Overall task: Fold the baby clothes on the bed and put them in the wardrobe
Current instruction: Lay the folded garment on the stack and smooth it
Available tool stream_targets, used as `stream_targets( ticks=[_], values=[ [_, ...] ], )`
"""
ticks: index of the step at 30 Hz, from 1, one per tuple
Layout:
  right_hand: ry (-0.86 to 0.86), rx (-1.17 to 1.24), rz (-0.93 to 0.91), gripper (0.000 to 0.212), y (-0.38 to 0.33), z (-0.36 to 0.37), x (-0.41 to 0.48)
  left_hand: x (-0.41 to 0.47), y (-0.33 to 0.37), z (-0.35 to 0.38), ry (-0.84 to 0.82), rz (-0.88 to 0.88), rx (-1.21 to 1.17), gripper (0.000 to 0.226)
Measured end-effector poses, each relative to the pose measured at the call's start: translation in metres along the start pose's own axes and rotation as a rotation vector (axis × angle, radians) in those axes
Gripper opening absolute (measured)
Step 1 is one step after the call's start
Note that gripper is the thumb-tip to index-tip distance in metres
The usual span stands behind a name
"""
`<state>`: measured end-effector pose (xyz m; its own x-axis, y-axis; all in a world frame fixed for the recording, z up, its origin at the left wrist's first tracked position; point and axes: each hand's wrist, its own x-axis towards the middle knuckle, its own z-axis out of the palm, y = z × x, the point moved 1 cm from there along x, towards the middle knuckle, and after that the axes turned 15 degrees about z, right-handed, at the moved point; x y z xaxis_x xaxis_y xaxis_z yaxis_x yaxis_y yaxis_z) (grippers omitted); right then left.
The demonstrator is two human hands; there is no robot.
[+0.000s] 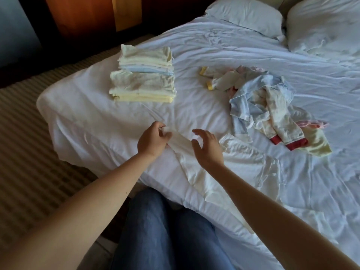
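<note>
The pale cream cotton baby garment [198, 178] lies unfolded on the white-sheeted bed [214, 45], right under both hands. Its narrow sleeve-like end runs up and left, and its wider body spreads right and back towards the person. The left hand [153, 141] sits at that narrow tip and pinches it between thumb and curled fingers. The right hand [208, 149] hovers over the garment's middle with fingers spread and loose, grasping nothing; whether it touches the cloth is unclear.

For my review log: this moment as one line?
stage: folding | left hand: pinches garment | right hand: open over it | stacks: two, folded | pile: unfolded
</note>
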<state>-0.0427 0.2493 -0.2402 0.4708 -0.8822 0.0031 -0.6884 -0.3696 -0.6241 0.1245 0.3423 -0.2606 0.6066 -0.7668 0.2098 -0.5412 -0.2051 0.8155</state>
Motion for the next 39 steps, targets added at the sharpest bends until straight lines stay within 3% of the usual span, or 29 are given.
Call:
stream_targets(
  ticks=[2, 5, 11, 17, 19, 21, 23, 25, 31, 35, 39],
  values=[
    [0.065, -0.167, -0.106, 0.047, 0.018, 0.0, -0.018, -0.002, -0.006, 0.003, -0.02, -0.016, 0.006, 0.023],
    [0.068, -0.353, -0.088, 0.063, 0.044, 0.005, -0.037, -0.004, -0.004, 0.008, -0.019, -0.036, 0.061, 0.045],
    [0.029, -0.155, -0.189, 0.043, 0.064, -0.01, -0.067, -0.023, 0.007, 0.018, 0.029, 0.085, 0.12, 0.077],
    [-0.121, -0.13, -0.184, 0.039, 0.083, -0.03, -0.075, -0.07, 0.023, 0.037, 0.117, 0.563, 0.321, 0.046],
    [-0.145, -0.139, -0.163, 0.04, 0.089, -0.039, -0.078, -0.079, 0.035, 0.044, 0.027, 0.725, 0.274, 0.034],
    [-0.147, -0.172, -0.146, 0.033, 0.097, -0.049, -0.083, -0.088, 0.048, 0.051, -0.198, 0.805, 0.236, 0.037],
    [-0.131, -0.19, -0.123, 0.029, 0.108, -0.06, -0.087, -0.097, 0.06, 0.058, -0.403, 0.773, 0.262, 0.043],
    [-0.136, -0.194, -0.081, 0.03, 0.118, -0.071, -0.093, -0.104, 0.068, 0.067, -0.501, 0.731, 0.315, 0.041],
    [-0.2, -0.257, -0.038, 0.035, 0.137, -0.095, -0.107, -0.108, 0.086, 0.073, -0.561, 0.744, 0.444, 0.022],
    [-0.114, -0.241, -0.045, 0.03, 0.138, -0.098, -0.111, -0.108, 0.092, 0.072, -0.571, 0.718, 0.492, 0.023],
    [-0.146, -0.276, -0.039, 0.025, 0.139, -0.101, -0.113, -0.109, 0.096, 0.07, -0.611, 0.721, 0.533, 0.029]
  ],
)
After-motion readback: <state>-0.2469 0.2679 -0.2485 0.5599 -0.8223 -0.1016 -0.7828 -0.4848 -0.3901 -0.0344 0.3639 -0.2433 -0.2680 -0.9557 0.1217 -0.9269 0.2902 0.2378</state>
